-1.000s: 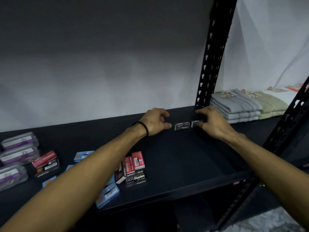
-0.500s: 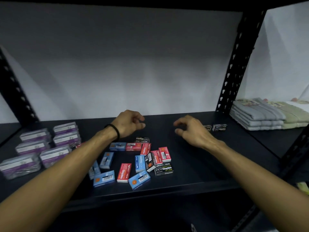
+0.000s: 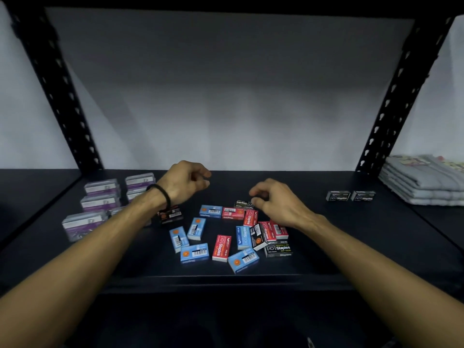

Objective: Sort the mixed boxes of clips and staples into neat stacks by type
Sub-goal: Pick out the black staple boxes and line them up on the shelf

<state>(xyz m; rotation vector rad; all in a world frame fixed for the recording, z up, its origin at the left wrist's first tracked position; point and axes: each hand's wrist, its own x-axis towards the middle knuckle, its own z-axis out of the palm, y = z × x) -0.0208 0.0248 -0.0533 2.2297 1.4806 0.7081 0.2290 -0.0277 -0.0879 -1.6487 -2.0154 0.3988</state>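
Observation:
A jumble of small staple boxes lies mid-shelf: several blue boxes point(image 3: 194, 252), several red boxes point(image 3: 221, 248) and black boxes point(image 3: 278, 248). Two black staple boxes point(image 3: 338, 196) sit side by side at the back right. Clear plastic clip boxes with purple labels point(image 3: 100, 203) are grouped at the left. My left hand point(image 3: 187, 180) hovers above the shelf behind the pile, fingers loosely curled and holding nothing. My right hand point(image 3: 276, 203) hangs over the pile's far right part, fingers loosely curled just above a black box point(image 3: 242, 204), gripping nothing.
The black shelf board point(image 3: 351, 247) has a front edge below the pile. Perforated black uprights point(image 3: 391, 101) stand at both back corners. Folded grey towels point(image 3: 424, 183) lie at the far right. A grey wall closes the back.
Both hands have left the two black boxes at the back right and moved left to the mixed pile. The view has swung left and lower, showing the whole shelf.

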